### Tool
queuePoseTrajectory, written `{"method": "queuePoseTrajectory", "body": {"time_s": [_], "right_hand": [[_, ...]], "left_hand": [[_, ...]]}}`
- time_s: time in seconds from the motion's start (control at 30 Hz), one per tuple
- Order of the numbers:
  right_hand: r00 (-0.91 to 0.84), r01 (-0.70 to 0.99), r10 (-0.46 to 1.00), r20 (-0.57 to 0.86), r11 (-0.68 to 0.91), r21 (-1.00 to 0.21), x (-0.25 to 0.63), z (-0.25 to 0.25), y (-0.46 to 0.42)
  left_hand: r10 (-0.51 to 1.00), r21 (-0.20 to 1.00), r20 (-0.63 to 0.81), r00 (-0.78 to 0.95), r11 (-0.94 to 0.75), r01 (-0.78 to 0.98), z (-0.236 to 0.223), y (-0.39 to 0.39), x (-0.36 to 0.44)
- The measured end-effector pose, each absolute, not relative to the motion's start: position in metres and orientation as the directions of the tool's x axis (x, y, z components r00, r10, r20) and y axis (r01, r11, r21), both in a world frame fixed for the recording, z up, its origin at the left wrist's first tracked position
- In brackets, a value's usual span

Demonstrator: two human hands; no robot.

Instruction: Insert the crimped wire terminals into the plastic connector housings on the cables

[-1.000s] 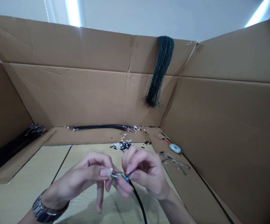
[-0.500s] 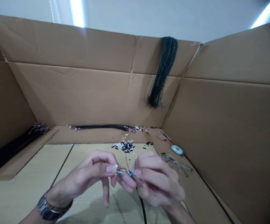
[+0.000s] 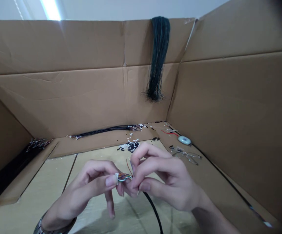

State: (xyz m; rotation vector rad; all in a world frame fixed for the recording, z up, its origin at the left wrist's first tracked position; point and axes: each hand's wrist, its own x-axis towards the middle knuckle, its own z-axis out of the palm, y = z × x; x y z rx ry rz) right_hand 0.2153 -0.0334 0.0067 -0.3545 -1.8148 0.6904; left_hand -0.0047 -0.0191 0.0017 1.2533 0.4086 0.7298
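Between thumb and fingers, my left hand (image 3: 92, 185) pinches a small white connector (image 3: 116, 177) at the end of a black cable (image 3: 154, 208). Thin coloured wires (image 3: 125, 177), among them white, green and orange, run from the connector toward the cable. My right hand (image 3: 160, 175) is closed at the spot where the wires meet the cable, its fingertips pinching there; what exactly sits in them is hidden. A loose red wire (image 3: 128, 165) sticks up beside the right fingers. The black cable hangs down below my right hand.
Small black and white sleeves (image 3: 129, 147) lie in a pile beyond my hands. Black cables (image 3: 101, 130) lie along the back cardboard wall, and a thick bundle (image 3: 11, 167) at left. Dark green strands (image 3: 158, 58) hang over the wall. Glasses (image 3: 186, 154) and a pale oval device (image 3: 184, 140) lie right.
My right hand has shifted its fingers over the wire joint, covering the blue part that showed there before. The left hand keeps its pinch on the connector. The view has turned slightly right.
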Motion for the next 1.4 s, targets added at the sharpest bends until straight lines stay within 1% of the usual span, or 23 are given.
{"method": "queuePoseTrajectory", "body": {"time_s": [0.07, 0.13, 0.2, 0.27, 0.33, 0.53, 0.6, 0.73, 0.83, 0.93, 1.1, 1.23, 1.3, 1.4], "right_hand": [[-0.334, -0.059, 0.618, 0.712, 0.74, -0.67, 0.215, 0.009, -0.037], [-0.295, 0.029, 0.674, 0.677, 0.715, -0.699, 0.213, 0.011, -0.045], [-0.252, 0.153, 0.693, 0.676, 0.718, -0.679, 0.21, 0.013, -0.054], [-0.246, 0.261, 0.696, 0.675, 0.718, -0.645, 0.209, 0.014, -0.063], [-0.257, 0.318, 0.715, 0.65, 0.698, -0.642, 0.208, 0.015, -0.069], [-0.23, 0.324, 0.757, 0.611, 0.652, -0.686, 0.208, 0.012, -0.074], [-0.203, 0.361, 0.749, 0.631, 0.656, -0.663, 0.206, 0.012, -0.074], [-0.152, 0.433, 0.682, 0.715, 0.696, -0.572, 0.201, 0.012, -0.074], [-0.149, 0.443, 0.635, 0.758, 0.728, -0.523, 0.201, 0.012, -0.074], [-0.167, 0.399, 0.636, 0.754, 0.742, -0.538, 0.203, 0.012, -0.072], [-0.189, 0.25, 0.649, 0.737, 0.758, -0.603, 0.206, 0.013, -0.064], [-0.218, 0.225, 0.657, 0.722, 0.754, -0.617, 0.207, 0.014, -0.061], [-0.223, 0.251, 0.635, 0.739, 0.77, -0.586, 0.205, 0.014, -0.061], [-0.214, 0.351, 0.556, 0.803, 0.811, -0.468, 0.201, 0.011, -0.063]], "left_hand": [[0.692, 0.958, 0.126, 0.711, 0.101, -0.267, 0.001, -0.019, -0.004], [0.692, 0.964, 0.139, 0.708, 0.07, -0.258, 0.002, -0.019, -0.002], [0.687, 0.968, 0.14, 0.713, 0.057, -0.245, 0.002, -0.02, 0.0], [0.673, 0.969, 0.134, 0.727, 0.063, -0.237, 0.002, -0.021, 0.002], [0.66, 0.971, 0.128, 0.741, 0.07, -0.23, 0.002, -0.022, 0.003], [0.661, 0.976, 0.118, 0.741, 0.062, -0.211, 0.001, -0.024, 0.002], [0.665, 0.975, 0.117, 0.737, 0.062, -0.211, 0.001, -0.023, 0.002], [0.672, 0.975, 0.115, 0.731, 0.063, -0.212, 0.002, -0.023, 0.003], [0.674, 0.973, 0.118, 0.73, 0.069, -0.221, 0.002, -0.024, 0.002], [0.675, 0.968, 0.124, 0.727, 0.081, -0.239, 0.002, -0.023, 0.001], [0.694, 0.961, 0.123, 0.709, 0.096, -0.261, 0.002, -0.022, 0.001], [0.683, 0.948, 0.12, 0.72, 0.136, -0.288, 0.004, -0.021, 0.003], [0.678, 0.94, 0.106, 0.728, 0.17, -0.295, 0.003, -0.021, 0.003], [0.656, 0.927, 0.085, 0.75, 0.225, -0.301, -0.002, -0.022, 0.0]]}}
